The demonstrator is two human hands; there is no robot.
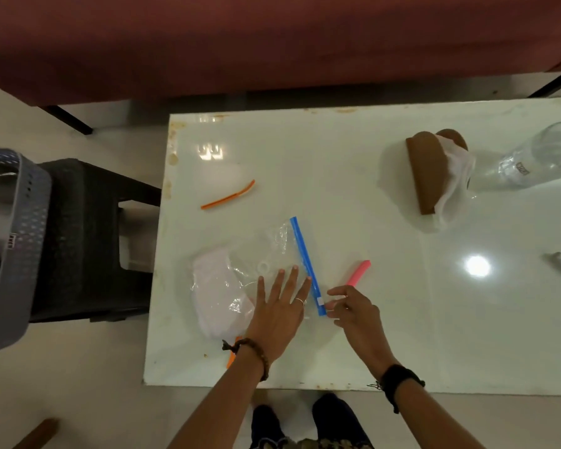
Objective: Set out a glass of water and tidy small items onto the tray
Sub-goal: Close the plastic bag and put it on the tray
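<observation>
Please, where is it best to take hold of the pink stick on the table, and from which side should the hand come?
Grip the pink stick near its far, upper end, coming from above with the right hand. It lies flat and slanted on the table, and its near end sits close beside that hand's fingers, so the far half is freer. Pinch across its narrow width, probably with thumb and forefinger.

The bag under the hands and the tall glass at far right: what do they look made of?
The bag looks like thin clear plastic film, crinkled and glinting, with a blue zip strip. The glass seems clear glass, see-through with bright highlights, though clear plastic is possible.
</observation>
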